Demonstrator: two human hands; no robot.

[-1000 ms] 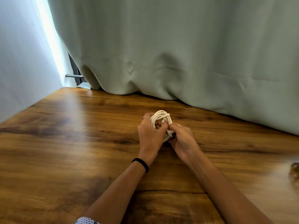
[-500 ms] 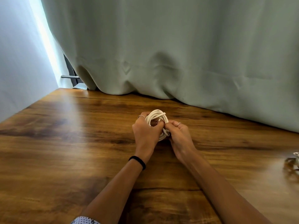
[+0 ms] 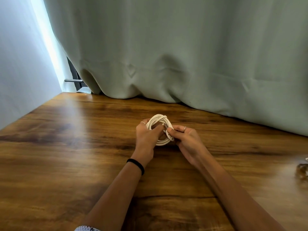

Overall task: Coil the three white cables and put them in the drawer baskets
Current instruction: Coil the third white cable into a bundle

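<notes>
A white cable (image 3: 158, 120), wound into a small round coil, is held just above the wooden table (image 3: 66, 147) near its middle. My left hand (image 3: 146, 137) grips the left side of the coil, fingers curled round the loops. My right hand (image 3: 186, 139) pinches the cable's plug end at the coil's right side, against the loops. The lower part of the coil shows between the two hands. No drawer or basket is in view.
A pale green curtain (image 3: 183, 55) hangs along the table's far edge. A wall (image 3: 20, 64) closes the left side. At the right edge of the frame lies a small blurred object (image 3: 302, 170) on the table.
The coil has opened out and shows more fully between my hands. My right hand has shifted to pinch the plug end at the coil's right side.
</notes>
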